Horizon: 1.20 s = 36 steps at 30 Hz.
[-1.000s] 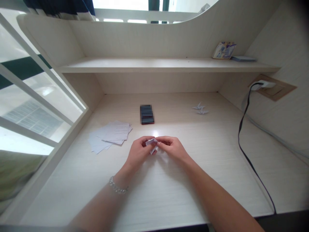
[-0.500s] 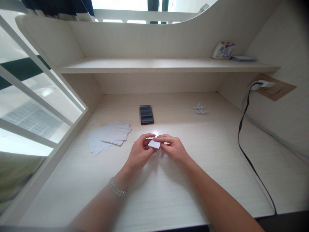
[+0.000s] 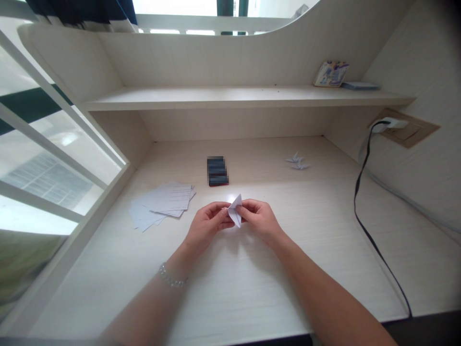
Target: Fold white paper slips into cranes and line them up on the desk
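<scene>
A small folded white paper piece [image 3: 235, 210] stands upright between my two hands, just above the desk [image 3: 230, 283]. My left hand [image 3: 209, 226] pinches its left side and my right hand [image 3: 260, 220] pinches its right side, fingers closed on it. A silver bracelet [image 3: 170, 278] circles my left wrist. Loose white paper sheets [image 3: 162, 204] lie fanned out to the left of my hands.
A dark phone [image 3: 217, 171] lies flat behind my hands. Two small folded paper figures [image 3: 297, 162] sit at the back right. A black cable [image 3: 363, 202] runs from a wall socket [image 3: 391, 126] across the desk's right side. A shelf [image 3: 237, 96] above holds a small packet [image 3: 330, 74].
The folded paper has turned from lying flat between my fingers to standing up as a pointed shape. Both hands shifted slightly away from me.
</scene>
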Motion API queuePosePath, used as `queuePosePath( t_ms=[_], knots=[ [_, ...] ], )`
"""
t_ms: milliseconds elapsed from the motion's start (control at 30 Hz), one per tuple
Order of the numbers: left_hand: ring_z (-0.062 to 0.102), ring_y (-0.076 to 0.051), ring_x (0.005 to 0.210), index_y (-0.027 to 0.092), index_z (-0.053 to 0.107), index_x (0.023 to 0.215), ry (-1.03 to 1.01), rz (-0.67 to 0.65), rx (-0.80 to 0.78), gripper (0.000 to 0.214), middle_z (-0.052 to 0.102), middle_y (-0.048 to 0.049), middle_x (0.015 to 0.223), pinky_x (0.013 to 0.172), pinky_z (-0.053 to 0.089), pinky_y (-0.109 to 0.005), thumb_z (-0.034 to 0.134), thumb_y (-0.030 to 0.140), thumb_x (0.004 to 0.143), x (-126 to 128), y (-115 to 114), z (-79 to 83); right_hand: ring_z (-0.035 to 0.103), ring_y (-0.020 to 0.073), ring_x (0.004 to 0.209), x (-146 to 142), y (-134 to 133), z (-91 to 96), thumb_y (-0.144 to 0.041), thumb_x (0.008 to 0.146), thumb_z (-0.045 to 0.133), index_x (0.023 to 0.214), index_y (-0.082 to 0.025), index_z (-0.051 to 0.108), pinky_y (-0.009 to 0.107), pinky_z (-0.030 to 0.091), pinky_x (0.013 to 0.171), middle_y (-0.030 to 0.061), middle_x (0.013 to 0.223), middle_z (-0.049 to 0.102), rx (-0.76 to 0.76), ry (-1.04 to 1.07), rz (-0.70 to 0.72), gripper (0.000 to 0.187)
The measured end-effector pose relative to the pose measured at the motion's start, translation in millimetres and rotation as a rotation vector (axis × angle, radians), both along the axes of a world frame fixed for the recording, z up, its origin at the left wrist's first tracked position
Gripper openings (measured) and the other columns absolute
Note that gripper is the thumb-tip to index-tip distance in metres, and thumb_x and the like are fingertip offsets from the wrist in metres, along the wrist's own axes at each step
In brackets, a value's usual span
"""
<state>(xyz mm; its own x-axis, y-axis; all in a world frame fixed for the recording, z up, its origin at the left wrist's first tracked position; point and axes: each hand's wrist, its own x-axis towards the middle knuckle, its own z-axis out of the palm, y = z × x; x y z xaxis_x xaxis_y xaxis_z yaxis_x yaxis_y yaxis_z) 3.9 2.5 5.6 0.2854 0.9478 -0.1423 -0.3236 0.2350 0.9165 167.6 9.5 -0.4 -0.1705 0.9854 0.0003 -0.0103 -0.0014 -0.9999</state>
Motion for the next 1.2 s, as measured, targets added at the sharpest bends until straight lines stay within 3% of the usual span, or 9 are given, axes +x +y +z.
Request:
queuePosePath(
  t_ms=[400, 800, 1000, 1200],
  knots=[
    [0.061, -0.017, 0.077, 0.012, 0.069, 0.092, 0.050, -0.015, 0.058, 0.027, 0.067, -0.0101, 0.088, 0.075, 0.051, -0.033, 0.067, 0.032, 0.074, 1.7, 0.4, 0.1, 0.059, 0.0160, 0.067, -2.1, -3.1, 3.3, -0.030, 0.070, 0.065, 0.077, -0.015, 0.066, 0.026, 0.044, 0.060, 0.0035, 0.073, 0.066, 0.019, -0.043, -0.050, 0.016],
    [0.059, -0.014, 0.071, 0.013, 0.067, 0.087, 0.173, 0.047, 0.088, 0.024, 0.066, -0.0084, 0.083, 0.070, 0.050, -0.029, 0.066, 0.033, 0.074, -0.6, 1.9, -9.6, 0.059, 0.0163, 0.070, -2.0, -2.6, 1.6, -0.032, 0.076, 0.061, 0.086, -0.015, 0.069, 0.027, 0.046, 0.064, 0.0059, 0.079, 0.067, 0.013, -0.029, 0.044, 0.022],
    [0.061, -0.015, 0.068, 0.013, 0.064, 0.087, 0.319, 0.093, 0.136, 0.026, 0.065, -0.0066, 0.079, 0.066, 0.050, -0.027, 0.063, 0.036, 0.076, -1.8, 4.8, -15.4, 0.057, 0.0136, 0.065, -4.5, -2.7, 1.3, -0.033, 0.080, 0.057, 0.088, -0.015, 0.070, 0.025, 0.047, 0.061, 0.0041, 0.073, 0.065, -0.010, -0.029, 0.054, 0.024],
    [0.059, -0.013, 0.059, 0.014, 0.062, 0.083, 0.496, 0.184, 0.238, 0.025, 0.063, -0.0023, 0.066, 0.058, 0.047, -0.023, 0.060, 0.038, 0.077, 1.6, 1.2, -10.0, 0.057, 0.0134, 0.061, -7.3, -2.7, -0.5, -0.036, 0.079, 0.057, 0.087, -0.016, 0.071, 0.025, 0.048, 0.058, 0.0030, 0.068, 0.064, -0.007, -0.037, 0.034, 0.026]
  ],
)
